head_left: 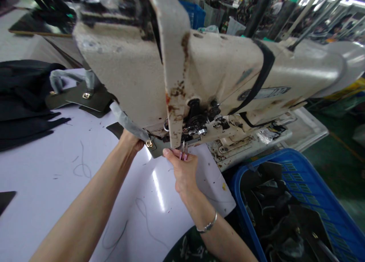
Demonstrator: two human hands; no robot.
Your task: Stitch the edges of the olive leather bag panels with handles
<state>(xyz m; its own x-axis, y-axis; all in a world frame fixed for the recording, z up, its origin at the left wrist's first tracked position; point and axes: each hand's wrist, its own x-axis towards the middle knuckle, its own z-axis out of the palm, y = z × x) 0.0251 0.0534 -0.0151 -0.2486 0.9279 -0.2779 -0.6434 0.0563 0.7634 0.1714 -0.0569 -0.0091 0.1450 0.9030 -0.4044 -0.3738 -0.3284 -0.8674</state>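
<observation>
Bare forearms (85,212) reach under a sewing machine (222,72): right hand (181,174) pinches small snips (183,151) between its fingers, left hand (130,141) has its fingers hidden behind a grey strip (128,121); a slip could nick strip or skin.

View's head-worn, tipped forward and down, with the sewing machine (216,75), left hand (129,142) and right hand (182,170) caught really close up.

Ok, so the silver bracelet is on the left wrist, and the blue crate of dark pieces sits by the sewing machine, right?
No, the silver bracelet is on the right wrist, as the head view shows. The blue crate of dark pieces by the sewing machine is as you said.
</observation>
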